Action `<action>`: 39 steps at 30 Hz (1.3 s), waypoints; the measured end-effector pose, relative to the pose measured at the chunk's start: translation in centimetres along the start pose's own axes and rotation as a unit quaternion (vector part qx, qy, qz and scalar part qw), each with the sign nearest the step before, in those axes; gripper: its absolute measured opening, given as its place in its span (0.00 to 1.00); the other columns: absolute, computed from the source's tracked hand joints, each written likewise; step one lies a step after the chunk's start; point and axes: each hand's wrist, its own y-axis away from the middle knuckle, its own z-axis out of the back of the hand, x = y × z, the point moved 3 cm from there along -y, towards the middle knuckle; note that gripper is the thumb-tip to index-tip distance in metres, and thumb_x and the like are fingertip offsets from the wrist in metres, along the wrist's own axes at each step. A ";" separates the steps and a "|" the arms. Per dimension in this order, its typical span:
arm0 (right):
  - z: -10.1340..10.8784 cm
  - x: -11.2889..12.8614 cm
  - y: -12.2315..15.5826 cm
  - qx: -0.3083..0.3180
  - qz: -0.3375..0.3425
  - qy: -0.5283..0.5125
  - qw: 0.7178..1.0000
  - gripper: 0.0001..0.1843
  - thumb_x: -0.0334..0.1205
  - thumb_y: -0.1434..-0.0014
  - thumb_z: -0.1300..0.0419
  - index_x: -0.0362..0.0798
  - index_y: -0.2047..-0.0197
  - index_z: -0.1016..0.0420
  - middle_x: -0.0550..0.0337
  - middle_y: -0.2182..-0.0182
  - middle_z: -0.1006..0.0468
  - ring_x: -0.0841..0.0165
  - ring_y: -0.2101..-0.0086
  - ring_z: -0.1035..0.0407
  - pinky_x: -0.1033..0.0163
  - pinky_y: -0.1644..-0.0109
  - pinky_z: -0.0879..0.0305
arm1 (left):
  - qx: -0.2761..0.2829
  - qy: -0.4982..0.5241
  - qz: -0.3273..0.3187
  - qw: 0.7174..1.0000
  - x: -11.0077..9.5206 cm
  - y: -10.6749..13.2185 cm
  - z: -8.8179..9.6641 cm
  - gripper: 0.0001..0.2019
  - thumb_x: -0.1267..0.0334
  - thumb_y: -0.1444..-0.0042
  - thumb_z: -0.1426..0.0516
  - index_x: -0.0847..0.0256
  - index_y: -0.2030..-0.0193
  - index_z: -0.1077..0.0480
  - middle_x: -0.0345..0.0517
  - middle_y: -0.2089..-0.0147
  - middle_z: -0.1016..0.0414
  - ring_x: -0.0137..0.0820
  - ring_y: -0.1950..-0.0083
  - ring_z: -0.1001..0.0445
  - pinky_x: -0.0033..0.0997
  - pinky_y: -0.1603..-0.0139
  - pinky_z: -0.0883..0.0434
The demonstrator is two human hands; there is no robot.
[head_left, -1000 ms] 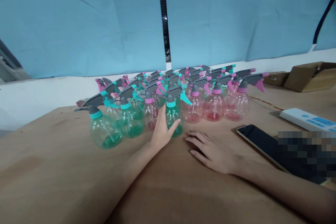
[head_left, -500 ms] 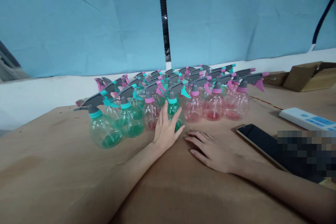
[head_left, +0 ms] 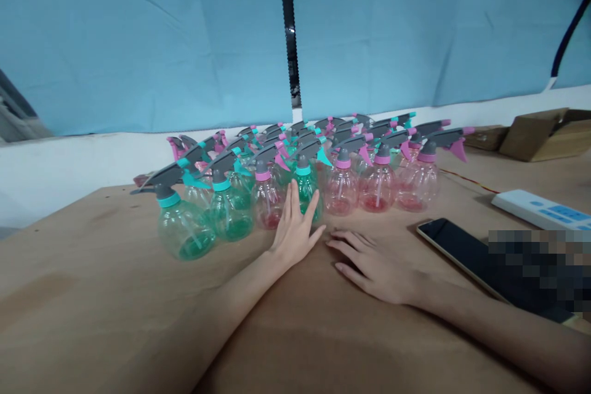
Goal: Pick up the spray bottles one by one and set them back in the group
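My left hand is raised, its fingers spread, against the front of a green spray bottle with a teal collar and grey head. Whether the fingertips touch the bottle is hard to tell; they do not wrap round it. Left of it stand a pink spray bottle and another green spray bottle. My right hand lies palm down on the wooden table, fingers stretched, holding nothing. A pink-collared spray bottle stands behind it.
Several more pink and green bottles crowd behind the front row, and a tilted-looking green bottle ends it at left. At right lie a phone, a white power strip and an open cardboard box. A blue sheet hangs behind.
The green bottle before my left hand has shifted slightly back, its trigger swinging a little left. My left hand has dropped slightly away from its collar. My right hand has stayed still.
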 end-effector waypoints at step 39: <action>-0.2 -0.1 -0.1 0.017 0.009 0.000 1.000 0.24 0.45 0.36 0.56 0.45 0.39 0.42 0.50 0.40 0.40 0.62 0.41 0.49 0.50 0.39 0.49 | 0.296 0.121 -0.092 0.943 -1.2 5.4 3.8 0.25 0.55 0.38 0.54 0.58 0.36 0.49 0.48 0.33 0.52 0.37 0.33 0.54 0.46 0.36 0.48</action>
